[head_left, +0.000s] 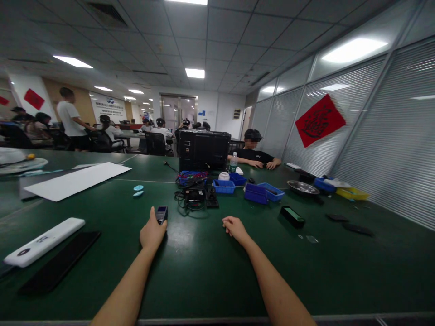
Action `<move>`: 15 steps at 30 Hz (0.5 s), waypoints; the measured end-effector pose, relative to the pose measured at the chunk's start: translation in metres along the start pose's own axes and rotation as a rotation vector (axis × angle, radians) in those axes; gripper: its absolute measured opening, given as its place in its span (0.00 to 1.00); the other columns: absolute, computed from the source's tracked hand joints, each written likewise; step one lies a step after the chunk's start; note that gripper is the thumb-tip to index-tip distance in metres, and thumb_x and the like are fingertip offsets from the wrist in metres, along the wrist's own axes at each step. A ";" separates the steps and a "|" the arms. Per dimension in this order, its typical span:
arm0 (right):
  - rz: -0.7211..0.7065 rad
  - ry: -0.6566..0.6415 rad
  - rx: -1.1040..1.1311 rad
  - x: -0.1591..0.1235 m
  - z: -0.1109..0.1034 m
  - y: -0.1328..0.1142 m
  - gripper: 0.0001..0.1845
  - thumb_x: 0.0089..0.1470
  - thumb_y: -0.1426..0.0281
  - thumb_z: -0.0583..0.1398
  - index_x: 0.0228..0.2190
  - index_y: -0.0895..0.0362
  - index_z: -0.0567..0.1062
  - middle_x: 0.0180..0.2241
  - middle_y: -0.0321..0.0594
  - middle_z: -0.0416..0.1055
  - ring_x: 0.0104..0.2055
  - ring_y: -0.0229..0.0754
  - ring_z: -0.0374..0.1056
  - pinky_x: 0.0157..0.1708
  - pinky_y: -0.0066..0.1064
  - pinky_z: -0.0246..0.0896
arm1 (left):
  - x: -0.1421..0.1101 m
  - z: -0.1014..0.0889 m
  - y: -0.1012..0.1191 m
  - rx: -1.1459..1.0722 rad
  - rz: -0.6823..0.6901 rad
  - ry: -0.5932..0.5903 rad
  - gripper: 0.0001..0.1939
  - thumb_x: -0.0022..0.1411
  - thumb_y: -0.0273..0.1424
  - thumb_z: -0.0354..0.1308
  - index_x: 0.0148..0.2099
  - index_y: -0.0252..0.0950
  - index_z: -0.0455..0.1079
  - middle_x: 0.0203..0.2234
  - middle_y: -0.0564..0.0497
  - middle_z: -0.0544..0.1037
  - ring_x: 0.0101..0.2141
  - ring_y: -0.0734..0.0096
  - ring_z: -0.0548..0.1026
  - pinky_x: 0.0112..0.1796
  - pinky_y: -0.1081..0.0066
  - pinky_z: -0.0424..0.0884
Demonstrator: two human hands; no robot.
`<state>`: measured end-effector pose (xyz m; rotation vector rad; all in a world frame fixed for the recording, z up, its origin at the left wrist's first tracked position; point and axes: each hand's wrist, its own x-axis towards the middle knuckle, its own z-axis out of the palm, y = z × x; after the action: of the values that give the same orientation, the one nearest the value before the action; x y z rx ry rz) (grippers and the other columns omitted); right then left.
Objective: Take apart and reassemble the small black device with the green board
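My left hand (152, 231) is closed around a small dark handheld device with a screen (162, 213), low over the green table. The device's top end and screen show beyond my thumb; its lower part is hidden by my fingers. My right hand (235, 227) rests loosely curled, fingers bent in, with nothing visible in it. To its right lies an open black box with a green inside (292, 216). Near that box are a small ring (300, 236) and a clear plastic piece (311, 239).
Ahead stand a black computer case (204, 150), tangled cables (190, 199), blue trays (224, 186), a ball (224, 176) and a bottle (233, 163). Leftward lie a white sheet (78, 181), a long white device (45, 241) and a black slab (59, 262). A person (253, 154) sits across the table.
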<state>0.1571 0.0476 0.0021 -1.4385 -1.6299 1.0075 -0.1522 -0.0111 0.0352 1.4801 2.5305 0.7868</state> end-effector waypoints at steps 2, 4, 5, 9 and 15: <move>0.001 0.000 -0.001 0.000 0.000 0.000 0.08 0.49 0.73 0.52 0.30 0.61 0.70 0.19 0.31 0.65 0.12 0.27 0.54 0.11 0.19 0.48 | 0.006 -0.003 -0.005 -0.017 -0.048 -0.015 0.37 0.55 0.43 0.46 0.63 0.38 0.38 0.43 0.41 0.73 0.39 0.54 0.74 0.34 0.63 0.67; -0.001 0.000 0.000 0.000 0.000 0.001 0.08 0.49 0.73 0.52 0.30 0.61 0.70 0.19 0.31 0.66 0.12 0.27 0.54 0.11 0.19 0.48 | 0.011 -0.007 -0.011 -0.031 -0.100 0.004 0.37 0.54 0.43 0.46 0.63 0.38 0.39 0.43 0.40 0.73 0.40 0.53 0.73 0.34 0.62 0.67; -0.004 -0.001 0.000 0.000 0.000 0.001 0.08 0.49 0.73 0.52 0.30 0.61 0.70 0.19 0.31 0.66 0.12 0.27 0.54 0.11 0.19 0.48 | 0.013 -0.010 -0.014 -0.036 -0.124 0.020 0.38 0.54 0.43 0.46 0.63 0.37 0.40 0.44 0.39 0.72 0.41 0.52 0.73 0.35 0.61 0.67; -0.016 -0.009 0.008 0.001 0.000 0.003 0.08 0.48 0.73 0.52 0.30 0.61 0.70 0.20 0.32 0.66 0.13 0.27 0.55 0.11 0.19 0.49 | 0.017 -0.022 -0.024 -0.047 -0.187 0.127 0.37 0.54 0.42 0.47 0.62 0.33 0.43 0.47 0.36 0.69 0.44 0.49 0.70 0.39 0.56 0.66; -0.025 -0.016 0.001 0.004 -0.001 0.008 0.09 0.49 0.73 0.52 0.31 0.61 0.71 0.19 0.32 0.66 0.13 0.27 0.55 0.11 0.19 0.49 | 0.016 -0.038 -0.030 -0.123 -0.326 0.311 0.42 0.49 0.50 0.50 0.61 0.33 0.46 0.52 0.34 0.63 0.49 0.44 0.64 0.41 0.52 0.65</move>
<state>0.1604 0.0520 -0.0046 -1.4094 -1.6547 1.0072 -0.1971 -0.0234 0.0560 0.9328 2.7771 1.1622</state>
